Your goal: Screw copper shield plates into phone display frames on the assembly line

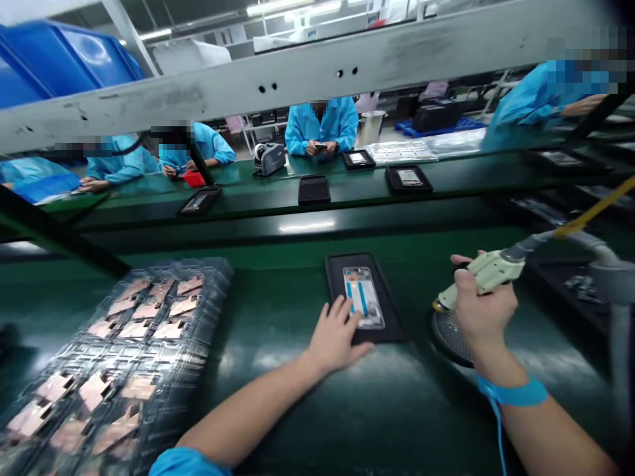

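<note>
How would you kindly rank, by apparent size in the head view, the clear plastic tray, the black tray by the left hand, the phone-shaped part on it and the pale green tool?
Largest to smallest:
1. Clear plastic tray
2. Black tray
3. Phone-shaped part and pale green tool: too close to rank.

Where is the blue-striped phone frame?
In the head view, the phone frame lies right of centre on the black tray, with the left hand at its edge, left of the pale tool in the right hand.
</note>
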### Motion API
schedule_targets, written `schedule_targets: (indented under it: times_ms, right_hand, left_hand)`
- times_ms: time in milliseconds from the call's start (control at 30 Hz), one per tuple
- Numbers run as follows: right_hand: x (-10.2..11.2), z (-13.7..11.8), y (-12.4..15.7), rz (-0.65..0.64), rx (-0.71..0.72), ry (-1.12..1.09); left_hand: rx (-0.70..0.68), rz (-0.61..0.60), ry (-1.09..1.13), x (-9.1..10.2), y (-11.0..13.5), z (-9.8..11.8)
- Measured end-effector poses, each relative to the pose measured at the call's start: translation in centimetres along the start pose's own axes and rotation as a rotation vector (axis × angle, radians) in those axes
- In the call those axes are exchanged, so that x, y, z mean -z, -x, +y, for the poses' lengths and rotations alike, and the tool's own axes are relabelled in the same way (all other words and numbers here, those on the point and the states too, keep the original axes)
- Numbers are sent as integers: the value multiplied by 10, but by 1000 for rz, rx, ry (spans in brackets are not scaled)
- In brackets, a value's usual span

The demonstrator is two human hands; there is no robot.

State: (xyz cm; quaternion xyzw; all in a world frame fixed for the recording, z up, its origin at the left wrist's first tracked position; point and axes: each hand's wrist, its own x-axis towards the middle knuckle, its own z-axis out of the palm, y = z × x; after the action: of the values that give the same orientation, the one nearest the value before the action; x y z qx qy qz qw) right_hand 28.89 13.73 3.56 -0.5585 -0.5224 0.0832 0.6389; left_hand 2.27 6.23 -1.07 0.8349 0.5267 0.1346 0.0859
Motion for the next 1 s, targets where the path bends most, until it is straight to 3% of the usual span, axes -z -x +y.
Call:
schedule_targets:
  times_ms: [67, 200, 300, 433, 533, 633, 767, 900, 1000]
  right_hand:
    - [1, -2, 4, 96, 130, 106]
    - [-2, -14, 24, 237, 631, 66]
    - [-13, -25, 50, 60, 736, -20]
    - [-35, -25, 77, -363, 664, -94]
    - [-50, -14, 82, -527, 434, -151]
    - [-69, -4, 79, -580, 244, -123]
    - [-103, -1, 71, -572, 158, -94]
    - [-127, -7, 75, -619, 103, -137]
    - [-123, -12, 87, -664, 98, -183]
  left_hand:
    - [65, 80, -35, 2, -39, -30]
    - [216, 210, -71, 10, -101, -76]
    - [344, 294, -85, 14, -123, -93]
    - [424, 384, -78, 16, -123, -93]
    - [367, 414, -41, 14, -107, -79]
    - [256, 385, 20, 8, -87, -53]
    - [130, 294, 96, -5, -74, -21]
    - [84, 212, 153, -9, -73, -14]
    - [78, 181, 168, -6, -68, -15]
